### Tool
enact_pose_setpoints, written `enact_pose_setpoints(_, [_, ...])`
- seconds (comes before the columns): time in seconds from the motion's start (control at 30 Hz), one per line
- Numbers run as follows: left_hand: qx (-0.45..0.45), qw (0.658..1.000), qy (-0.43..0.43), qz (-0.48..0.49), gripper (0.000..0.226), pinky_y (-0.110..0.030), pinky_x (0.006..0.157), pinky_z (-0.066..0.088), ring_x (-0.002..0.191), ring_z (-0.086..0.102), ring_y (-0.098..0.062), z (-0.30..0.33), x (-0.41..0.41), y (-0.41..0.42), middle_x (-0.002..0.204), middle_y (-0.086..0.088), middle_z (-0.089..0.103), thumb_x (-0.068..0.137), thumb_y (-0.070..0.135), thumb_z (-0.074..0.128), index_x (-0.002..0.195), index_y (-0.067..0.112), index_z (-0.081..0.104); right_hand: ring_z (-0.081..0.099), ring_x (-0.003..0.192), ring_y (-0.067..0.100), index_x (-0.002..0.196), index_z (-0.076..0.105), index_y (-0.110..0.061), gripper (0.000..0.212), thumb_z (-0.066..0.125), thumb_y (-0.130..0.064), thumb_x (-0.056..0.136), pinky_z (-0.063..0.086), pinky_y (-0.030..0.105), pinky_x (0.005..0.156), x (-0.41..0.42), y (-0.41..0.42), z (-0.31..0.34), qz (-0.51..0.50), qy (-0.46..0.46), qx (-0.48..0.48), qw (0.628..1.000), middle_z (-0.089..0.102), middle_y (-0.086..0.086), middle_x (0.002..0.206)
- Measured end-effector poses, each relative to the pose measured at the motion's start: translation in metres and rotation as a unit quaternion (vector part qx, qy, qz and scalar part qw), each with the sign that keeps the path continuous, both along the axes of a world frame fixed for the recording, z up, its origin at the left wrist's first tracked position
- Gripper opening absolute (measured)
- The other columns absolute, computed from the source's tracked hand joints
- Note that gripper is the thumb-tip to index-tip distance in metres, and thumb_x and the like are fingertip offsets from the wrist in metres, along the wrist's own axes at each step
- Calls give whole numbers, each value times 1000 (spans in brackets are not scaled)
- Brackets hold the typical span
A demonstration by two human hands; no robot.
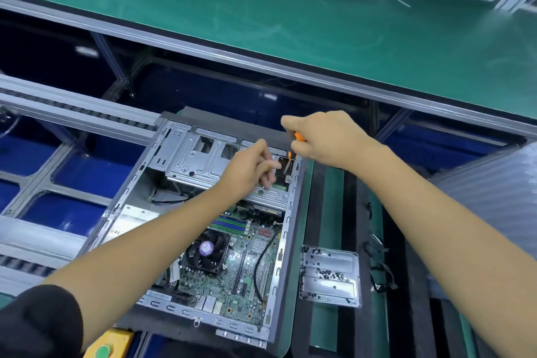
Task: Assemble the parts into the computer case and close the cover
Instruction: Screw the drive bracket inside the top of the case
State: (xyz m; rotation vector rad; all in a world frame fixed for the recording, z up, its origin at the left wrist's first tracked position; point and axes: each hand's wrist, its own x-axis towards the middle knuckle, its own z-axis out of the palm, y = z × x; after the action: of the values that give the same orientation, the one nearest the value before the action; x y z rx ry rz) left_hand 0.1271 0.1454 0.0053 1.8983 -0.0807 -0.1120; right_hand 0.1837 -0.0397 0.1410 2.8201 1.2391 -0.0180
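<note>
An open computer case [200, 229] is laid on its side near the front edge of the bench [331, 183], its cover off. Inside it, a motherboard [247, 259] with a CPU fan [207, 250] is seen in the nearer half, and a metal drive cage [197, 163] is seated in the farther half. Just beside the case, toward the bench's right edge, a shallow metal tray [329, 276] is set, and small dark screws [328, 273] are scattered in it. An orange-handled screwdriver [293, 151] is gripped in the right hand [322, 136], its shaft pointed down into the case's far right corner; most of the handle is hidden by the clenched fingers. The left hand [250, 166] is held over the drive cage, its fingers [268, 176] loosely curled by the screwdriver tip; whether anything is pinched there cannot be told. Thin cables [377, 264] at the right are hard to make out.
</note>
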Motion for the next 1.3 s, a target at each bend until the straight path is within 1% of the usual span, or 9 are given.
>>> enact_pose_setpoints(0.1, [-60,997,41,20,24,-29,46,51,52,68,-32,-2,-12,6,67,-12,71,97,27,67,85,10,55,49,52,21,87,32,-30,14,45,-31,87,26,29,51,-8,-5,7,-36,1,74,997,49,-3,56])
enact_pose_setpoints(0.23, [-133,986,79,55,18,-28,55,53,64,72,-24,-2,-27,8,77,-12,74,100,20,63,95,2,61,52,60,15,87,37,-30,11,48,-33,88,31,31,55,-24,-11,12,-97,47,142,984,58,-5,64])
enact_pose_setpoints(0.4, [-233,963,121,61,15,-24,72,60,96,75,-24,1,-45,10,102,-12,77,105,13,50,108,-1,55,56,67,12,86,40,-28,8,46,-33,88,32,30,57,-54,-19,4,-174,101,257,945,69,-14,73])
enact_pose_setpoints(0.53, [-272,953,122,52,14,-22,78,59,107,72,-25,6,-58,11,112,-11,76,108,20,44,106,7,48,58,69,18,86,38,-29,9,42,-37,85,41,33,61,-71,-25,-4,-198,109,277,934,71,-7,78])
enact_pose_setpoints(0.7, [-310,937,132,90,14,-19,68,55,100,74,-23,13,-72,8,111,-12,76,106,23,47,101,10,50,53,60,17,87,39,-29,12,51,-30,91,33,33,55,-85,-26,-13,-210,103,307,922,61,-5,67])
enact_pose_setpoints(0.83, [-386,900,163,121,22,-20,70,55,79,69,-11,20,-78,4,93,-4,75,90,29,62,100,9,63,52,66,1,85,40,-29,12,51,-27,91,29,30,54,-93,-26,-10,-221,107,346,906,58,-35,69])
enact_pose_setpoints(0.9, [-412,888,169,118,23,-19,70,55,75,65,-8,23,-79,3,86,-1,71,89,29,62,100,9,65,51,64,-1,84,40,-28,12,51,-26,90,29,30,55,-96,-26,-8,-227,104,359,900,56,-39,66])
enact_pose_setpoints(1.13, [-451,866,193,98,27,-18,73,55,82,69,-8,29,-78,5,95,-4,73,89,25,64,109,7,64,48,60,7,84,41,-26,13,50,-25,92,33,33,55,-104,-28,-3,-262,88,381,882,57,-25,65])
enact_pose_setpoints(1.3, [-421,887,182,54,19,-21,78,58,97,73,-15,34,-76,18,108,-12,75,88,20,66,103,10,62,48,58,12,84,40,-28,14,51,-26,93,35,33,55,-112,-20,1,-277,71,351,892,58,-18,65])
